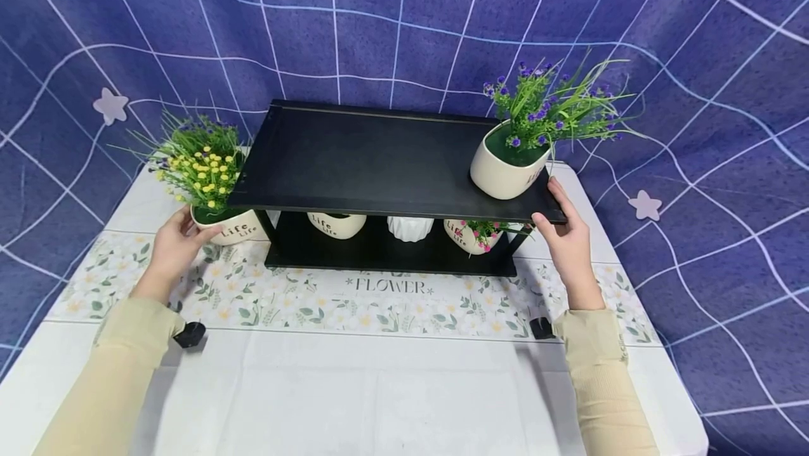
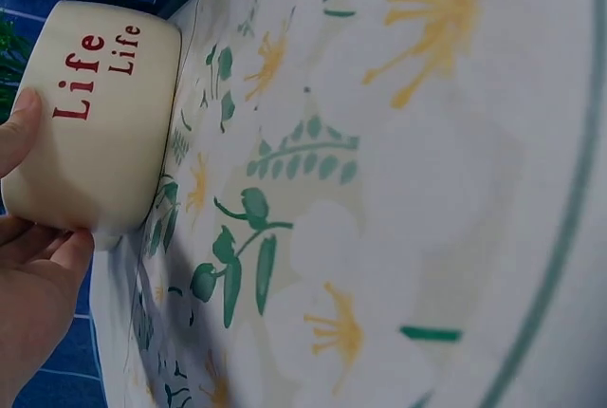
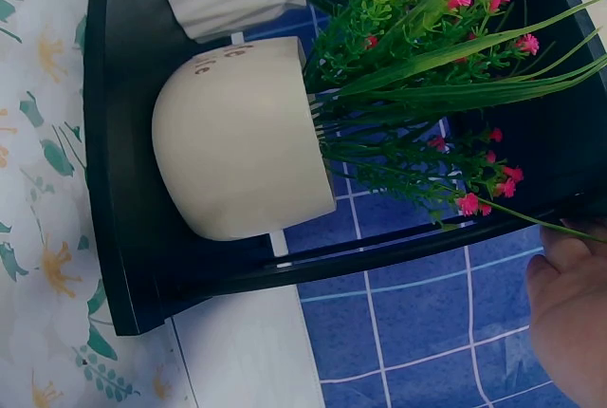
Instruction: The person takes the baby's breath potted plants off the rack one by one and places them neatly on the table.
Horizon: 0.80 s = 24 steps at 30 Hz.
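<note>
My left hand [image 1: 173, 246] grips a cream flowerpot [image 2: 114, 157] lettered "Life", its thumb across the front and its fingers at the side. Yellow and purple artificial flowers [image 1: 205, 171] fill this pot, which stands left of a black two-tier shelf [image 1: 354, 157]. At the shelf's front right corner my right hand [image 1: 567, 249] holds the top board, thumb on the front edge and fingers along the side. Just behind that hand, a pot of purple flowers [image 1: 505, 169] stands on the top board.
On the lower tier are a cream pot [image 1: 339, 225], a white ribbed pot [image 1: 409, 228] and a pot with pink flowers [image 3: 247, 142]. A floral runner [image 1: 385, 301] marked "FLOWER" crosses the white table [image 1: 379, 393]. Blue grid-patterned cloth [image 1: 379, 27] hangs behind.
</note>
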Available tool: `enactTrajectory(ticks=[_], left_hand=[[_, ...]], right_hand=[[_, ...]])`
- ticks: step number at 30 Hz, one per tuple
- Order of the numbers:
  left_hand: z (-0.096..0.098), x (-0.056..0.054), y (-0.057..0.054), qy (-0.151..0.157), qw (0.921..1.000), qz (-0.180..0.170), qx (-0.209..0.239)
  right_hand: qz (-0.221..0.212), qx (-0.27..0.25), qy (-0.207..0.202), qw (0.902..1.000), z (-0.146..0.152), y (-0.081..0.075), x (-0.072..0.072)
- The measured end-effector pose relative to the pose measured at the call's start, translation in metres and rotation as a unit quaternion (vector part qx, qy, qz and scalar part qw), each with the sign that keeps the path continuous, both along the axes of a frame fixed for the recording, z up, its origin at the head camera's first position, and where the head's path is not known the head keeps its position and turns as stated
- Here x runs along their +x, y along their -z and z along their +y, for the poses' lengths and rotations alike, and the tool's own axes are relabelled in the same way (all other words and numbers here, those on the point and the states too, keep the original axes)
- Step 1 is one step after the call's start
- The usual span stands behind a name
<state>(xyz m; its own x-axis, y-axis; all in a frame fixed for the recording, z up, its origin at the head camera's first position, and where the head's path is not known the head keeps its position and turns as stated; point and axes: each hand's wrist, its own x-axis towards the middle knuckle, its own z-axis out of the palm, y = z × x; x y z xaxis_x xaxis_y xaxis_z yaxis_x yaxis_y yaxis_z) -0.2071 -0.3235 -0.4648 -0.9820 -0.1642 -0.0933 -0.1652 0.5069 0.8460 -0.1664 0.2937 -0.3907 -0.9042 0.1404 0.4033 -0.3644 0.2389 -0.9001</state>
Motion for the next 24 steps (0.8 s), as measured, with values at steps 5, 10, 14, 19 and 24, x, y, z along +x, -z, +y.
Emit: enactTrajectory(ticks=[5,10,14,19,24], left_hand=[[-0.0038,-0.0043,0.0024,0.003,1.0,0.005,0.007],[-0.0063,-0.0082,0.0039,0.011,0.9998,0.006,0.013],[-0.0073,-0.0093,0.0036,0.012,0.9998,0.005,0.017],[-0.0083,-0.0102,0.0044,0.017,0.9997,0.008,0.016],[-0.0069,-0.0091,0.0031,0.021,0.9996,0.004,0.02]], right_hand=[[0.0,0.0,-0.001,1.0,-0.0005,0.0003,-0.0003],[-0.007,-0.001,0.0,1.0,0.0001,0.0003,0.0003],[-0.006,-0.001,-0.003,1.0,0.0001,0.0003,0.0],[-0.005,-0.004,-0.004,1.0,0.0002,0.0007,0.0],[-0.004,0.0,0.001,1.0,-0.0001,0.0002,0.0003]])
